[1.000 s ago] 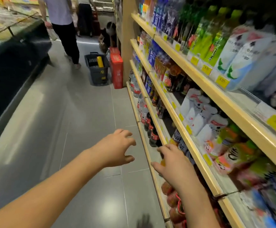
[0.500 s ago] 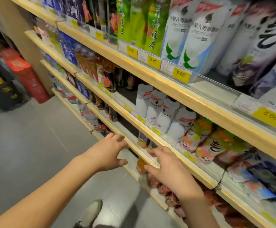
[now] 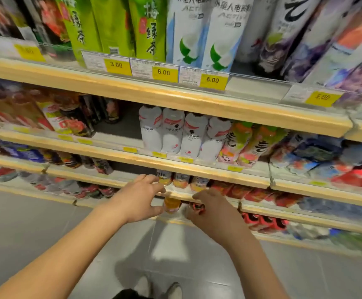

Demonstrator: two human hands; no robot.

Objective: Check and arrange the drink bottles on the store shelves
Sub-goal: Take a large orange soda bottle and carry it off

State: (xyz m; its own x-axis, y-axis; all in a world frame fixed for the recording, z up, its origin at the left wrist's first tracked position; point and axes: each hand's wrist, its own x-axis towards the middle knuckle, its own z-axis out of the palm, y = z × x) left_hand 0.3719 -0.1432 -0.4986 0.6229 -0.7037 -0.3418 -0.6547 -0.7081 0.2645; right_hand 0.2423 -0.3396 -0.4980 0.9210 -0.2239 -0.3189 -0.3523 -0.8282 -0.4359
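Wooden shelves (image 3: 175, 100) full of drink bottles fill the head view. My left hand (image 3: 139, 199) reaches toward the third shelf down with its fingers spread, and its fingertips are close to a row of orange-labelled bottles (image 3: 181, 180). My right hand (image 3: 210, 210) hovers just right of it, fingers loosely curled, in front of a small orange bottle (image 3: 172, 205) and a red-capped bottle (image 3: 196, 206) on the shelf below. Neither hand holds anything. White bottles (image 3: 175, 130) stand on the shelf above.
Tall green tea bottles (image 3: 111, 24) and white bottles (image 3: 208, 29) stand on the top shelf behind yellow price tags (image 3: 164, 73). A gap (image 3: 119, 124) lies left of the white bottles. Grey tiled floor (image 3: 46, 234) and my shoes (image 3: 173, 290) are below.
My view has turned from looking along the aisle to facing the shelves. Both hands have moved closer to the lower shelves and nearer to each other.
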